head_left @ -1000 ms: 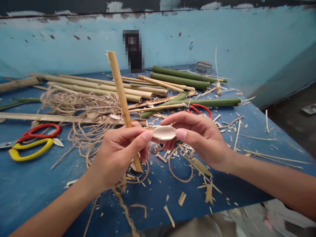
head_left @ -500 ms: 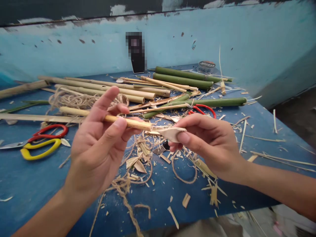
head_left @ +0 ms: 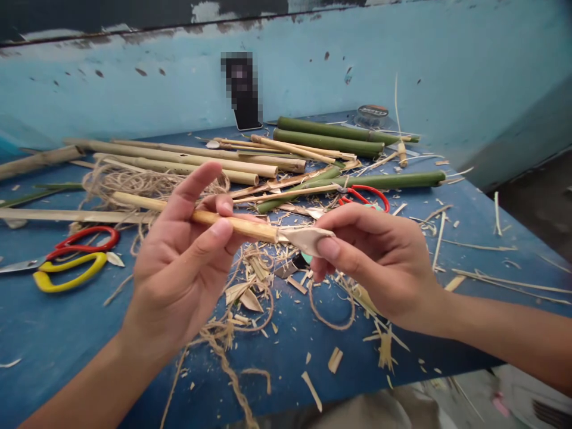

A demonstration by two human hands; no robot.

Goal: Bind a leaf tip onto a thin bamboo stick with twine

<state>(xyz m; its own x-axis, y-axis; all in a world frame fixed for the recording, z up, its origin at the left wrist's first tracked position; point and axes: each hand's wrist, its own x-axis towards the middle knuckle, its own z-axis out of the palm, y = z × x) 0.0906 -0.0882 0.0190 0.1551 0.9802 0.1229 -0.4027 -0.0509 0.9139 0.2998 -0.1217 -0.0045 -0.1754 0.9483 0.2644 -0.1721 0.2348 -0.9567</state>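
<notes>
- Left hand (head_left: 179, 274): I see it left of frame centre, palm turned toward the camera, forearm running in from the lower left corner. Thumb and curled fingers pinch a bamboo stick (head_left: 192, 214); the index finger points up and away, free of the stick.
- Bamboo stick: pale yellow, lying nearly level across mid-frame, above the table, its far end reaching left over the twine (head_left: 134, 182).
- Right hand (head_left: 379, 262): I see it right of centre, forearm entering from the lower right edge, wrist bent inward. Thumb and fingers are closed on a spoon-shaped bowl piece (head_left: 308, 239).
- Bowl piece: pale, shallow, held at frame centre; its narrow end touches the stick's right tip.
- Table (head_left: 53, 333): blue, strewn with shavings.
- Scissors (head_left: 74, 256): red and yellow handles, at the left of the frame, well apart from both hands.
- Red-handled cutter (head_left: 366, 195): just beyond the right hand.
- Green bamboo poles (head_left: 330, 137): upper centre, by the wall.
- Dry bamboo poles (head_left: 179, 158): upper left, beyond the twine.
</notes>
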